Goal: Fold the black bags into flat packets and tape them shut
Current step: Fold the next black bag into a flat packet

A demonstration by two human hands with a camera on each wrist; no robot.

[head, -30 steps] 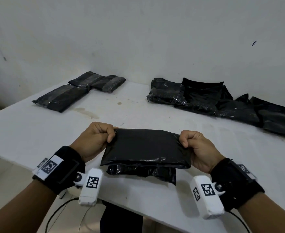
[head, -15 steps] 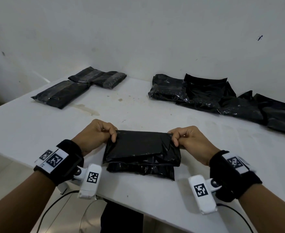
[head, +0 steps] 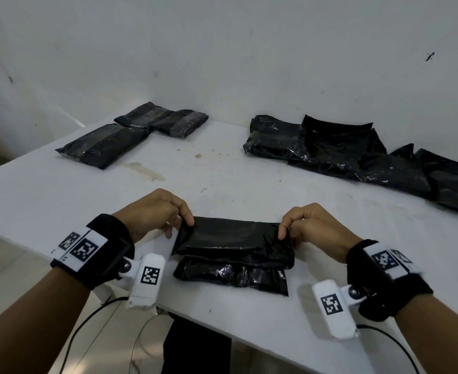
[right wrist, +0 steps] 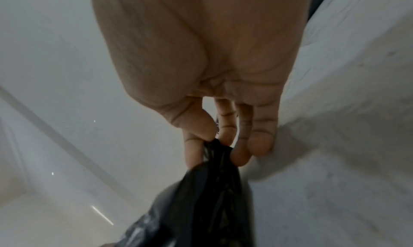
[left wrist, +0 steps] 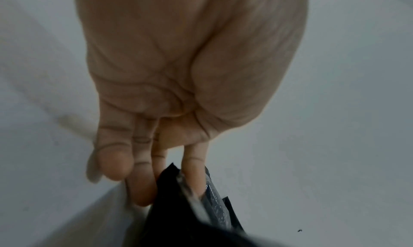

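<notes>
A black plastic bag [head: 233, 247] lies partly folded on the white table [head: 60, 195] near its front edge, its upper flap lying over a glossy lower layer. My left hand [head: 168, 220] pinches the flap's far left corner. My right hand [head: 298, 225] pinches the far right corner. In the left wrist view my left hand [left wrist: 178, 176] holds the bag's black edge [left wrist: 178, 212] between thumb and fingers. In the right wrist view my right hand [right wrist: 214, 141] pinches bunched black plastic [right wrist: 210, 189].
Folded black packets [head: 130, 133] lie at the back left of the table. A heap of loose black bags [head: 357, 155] runs along the back right by the white wall. Cables hang below the table's front edge.
Both hands have moved forward and down with the flap's corners, and the flap now lies lower and flatter over the bag. The hands still hold their corners.
</notes>
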